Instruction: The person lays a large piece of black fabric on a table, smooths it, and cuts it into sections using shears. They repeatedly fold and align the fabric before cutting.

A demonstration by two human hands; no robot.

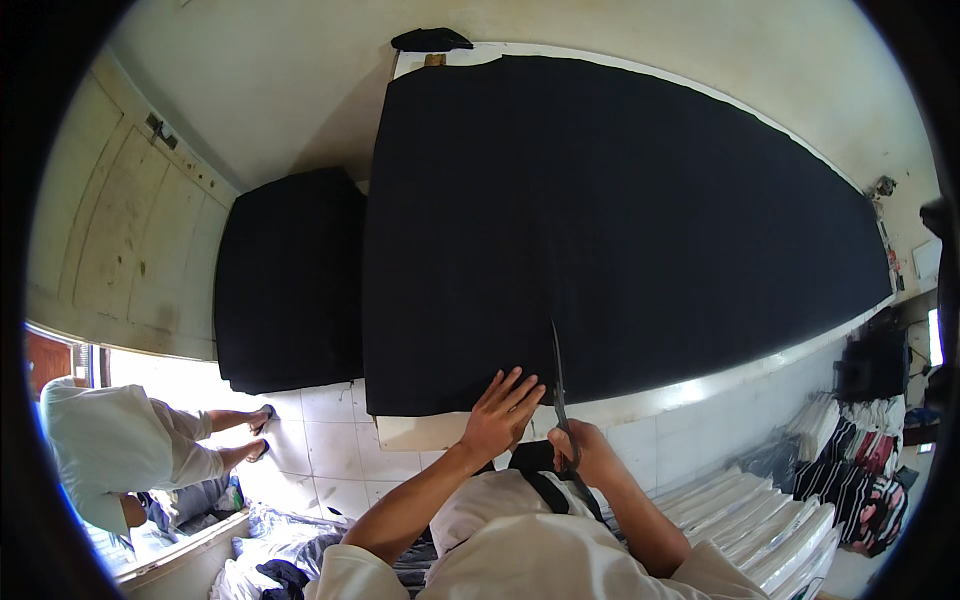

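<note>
Black cloth (640,220), spread wide and flat on the white counter (420,432). Left grip (503,410): fingers spread apart, laid on the cloth close to the near edge, holding nothing. Right grip (585,455): clamped on the handles of the dark scissors (558,372), with a long blade pointing away over the cloth. Cannot see the lower blade, so cannot tell about a cut. Might nip a finger, with the left fingertips just beside the blade; could come from a quick snip or a slip. Might also cut crooked, because of black on black and no line to see. Could slide or bunch up under too light a press from the left grip. Could tug to one side, too, from so much cloth lying to the right. Might snag a second layer, but cannot tell about layers from here.
</note>
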